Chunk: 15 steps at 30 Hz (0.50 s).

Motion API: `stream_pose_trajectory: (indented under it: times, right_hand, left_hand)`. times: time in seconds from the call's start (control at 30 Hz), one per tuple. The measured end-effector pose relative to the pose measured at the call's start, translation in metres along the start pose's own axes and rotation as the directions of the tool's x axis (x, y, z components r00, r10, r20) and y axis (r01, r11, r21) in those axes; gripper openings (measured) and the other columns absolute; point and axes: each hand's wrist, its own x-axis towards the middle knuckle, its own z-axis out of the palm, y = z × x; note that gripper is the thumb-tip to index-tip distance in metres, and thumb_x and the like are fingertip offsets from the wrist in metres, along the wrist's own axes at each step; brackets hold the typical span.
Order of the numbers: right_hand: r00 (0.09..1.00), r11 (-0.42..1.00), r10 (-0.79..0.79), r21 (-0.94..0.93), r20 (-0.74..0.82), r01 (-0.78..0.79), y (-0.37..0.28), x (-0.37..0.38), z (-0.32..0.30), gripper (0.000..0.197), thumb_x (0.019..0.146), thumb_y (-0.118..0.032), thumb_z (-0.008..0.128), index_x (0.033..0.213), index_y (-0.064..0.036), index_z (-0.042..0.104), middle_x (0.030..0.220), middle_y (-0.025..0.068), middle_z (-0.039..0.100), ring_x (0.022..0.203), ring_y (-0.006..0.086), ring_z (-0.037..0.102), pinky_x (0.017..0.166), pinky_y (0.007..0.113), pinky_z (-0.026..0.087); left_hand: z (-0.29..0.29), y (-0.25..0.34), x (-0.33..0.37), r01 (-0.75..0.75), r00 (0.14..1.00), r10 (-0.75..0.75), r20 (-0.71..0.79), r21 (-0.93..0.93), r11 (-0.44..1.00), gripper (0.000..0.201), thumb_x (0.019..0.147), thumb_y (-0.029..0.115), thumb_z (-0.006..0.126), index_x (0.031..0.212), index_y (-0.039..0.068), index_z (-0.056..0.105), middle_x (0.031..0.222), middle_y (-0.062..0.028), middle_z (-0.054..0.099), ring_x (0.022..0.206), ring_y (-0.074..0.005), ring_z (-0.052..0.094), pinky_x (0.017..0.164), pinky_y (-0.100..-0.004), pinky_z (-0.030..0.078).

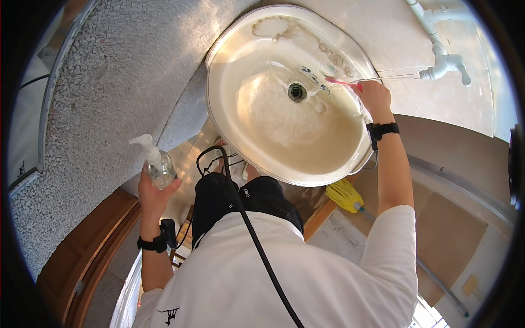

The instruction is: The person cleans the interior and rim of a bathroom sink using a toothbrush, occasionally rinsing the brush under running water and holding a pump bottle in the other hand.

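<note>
My left hand (154,192) is wrapped round a clear pump bottle (161,174) with a white pump top, held upright to the left of the sink. Over the right side of the white sink (284,131), my right hand (376,99) is closed on a slim pink toothbrush (334,81). Its far end points left, towards the drain (297,93). A thin stream of water runs from the white tap (445,65) past my right hand and the toothbrush. The fine detail of the brush head is too small to make out.
Brownish stains mark the sink's far ledge. A rough pebbled wall (120,71) rises on the left, with brown wooden boards (90,249) below it. Under the sink's right side is a yellow mop head (343,195). A black cable (246,216) hangs across my front.
</note>
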Motion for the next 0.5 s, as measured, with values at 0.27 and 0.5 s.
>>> stream_pose_trajectory:
  times: [0.27,0.5]
  right_hand:
    - [0.925,0.885,0.220,0.335,0.310,-0.323,0.060,-0.027,0.018,0.041,0.082,-0.046,0.053,0.083,-0.0075,0.067,0.080,0.0113,0.065,0.077,0.0265,0.062,0.068,0.037,0.048]
    - [0.886,0.538,0.342,0.708,0.314,-0.458,-0.020,-0.050,0.112,0.050,0.090,-0.037,0.037,0.073,0.0042,0.060,0.058,0.0167,0.055,0.055,0.0281,0.057,0.050,0.038,0.044]
  left_hand:
    - [0.005,0.000,-0.003,-0.004,0.999,0.005,-0.035,0.014,1.000,0.059,0.065,0.010,0.075,0.115,0.000,0.046,0.099,-0.0093,0.058,0.091,-0.0178,0.056,0.082,-0.0311,0.044]
    - [0.005,-0.006,-0.001,-0.043,0.998,0.039,-0.052,-0.062,0.997,0.057,0.065,0.010,0.075,0.113,0.000,0.047,0.096,-0.0081,0.058,0.089,-0.0158,0.055,0.081,-0.0300,0.044]
